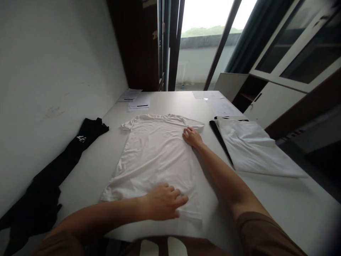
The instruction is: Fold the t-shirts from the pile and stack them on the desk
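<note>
White cloth T-shirt (157, 153), collar (158, 117) facing white tabletop's far edge (170, 94), seems steadied by half-curled right hand (192, 137) and left hand (163, 202) (grips unclear).

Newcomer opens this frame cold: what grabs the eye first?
Probably the white T-shirt spread flat mid-table, collar toward the bright window, with the right hand at its right-hand sleeve and the left hand over its lower part. Next, the black garment along the wall on the left, dark against the white table. Then the folded white cloth on the right, black material showing at its edge.
</note>
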Available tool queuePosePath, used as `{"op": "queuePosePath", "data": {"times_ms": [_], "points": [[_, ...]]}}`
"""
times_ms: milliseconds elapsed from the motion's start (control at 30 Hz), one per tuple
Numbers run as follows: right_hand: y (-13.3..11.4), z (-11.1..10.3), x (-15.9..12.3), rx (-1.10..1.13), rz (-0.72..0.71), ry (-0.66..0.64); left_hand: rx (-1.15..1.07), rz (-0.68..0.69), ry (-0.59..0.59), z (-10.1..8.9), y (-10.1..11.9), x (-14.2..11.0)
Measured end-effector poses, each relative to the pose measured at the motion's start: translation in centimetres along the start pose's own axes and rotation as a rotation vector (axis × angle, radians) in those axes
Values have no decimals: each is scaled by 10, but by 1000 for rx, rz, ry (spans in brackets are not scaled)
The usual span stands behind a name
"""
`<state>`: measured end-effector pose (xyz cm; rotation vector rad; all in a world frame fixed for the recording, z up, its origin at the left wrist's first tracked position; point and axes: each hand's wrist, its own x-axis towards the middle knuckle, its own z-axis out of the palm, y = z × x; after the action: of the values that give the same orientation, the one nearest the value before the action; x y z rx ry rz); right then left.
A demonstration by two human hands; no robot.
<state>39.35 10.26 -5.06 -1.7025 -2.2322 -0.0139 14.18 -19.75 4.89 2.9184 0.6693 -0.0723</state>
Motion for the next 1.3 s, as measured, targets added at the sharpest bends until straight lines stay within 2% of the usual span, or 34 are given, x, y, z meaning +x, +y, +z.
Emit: {"op": "queuePosePath", "data": {"times_ms": [133,233,433,533,633,800,900,1000,1100,1200,1300], "points": [[0,-2,0,21,10,-2,47,59,16,10,3,26],[-2,-3,-1,28,14,3,24,105,0,11,5,40],[-1,-3,0,45,37,-3,-220,214,-131,4,14,55],[1,-2,0,52,51,1,-265,203,-73,6,17,56],[2,-1,1,60,57,10,-196,153,14,14,17,56],[3,0,1,60,60,11,21,180,66,31,24,62],[4,0,1,63,43,16,15,198,70,34,32,71],[5,0,1,77,30,30,-104,147,51,31,38,76],[8,-2,2,122,44,65,-161,87,102,28,37,73],[12,-5,4,179,100,117,-206,-24,156,23,22,60],[17,-7,4,199,168,141,-255,-165,217,14,-5,41]]}}
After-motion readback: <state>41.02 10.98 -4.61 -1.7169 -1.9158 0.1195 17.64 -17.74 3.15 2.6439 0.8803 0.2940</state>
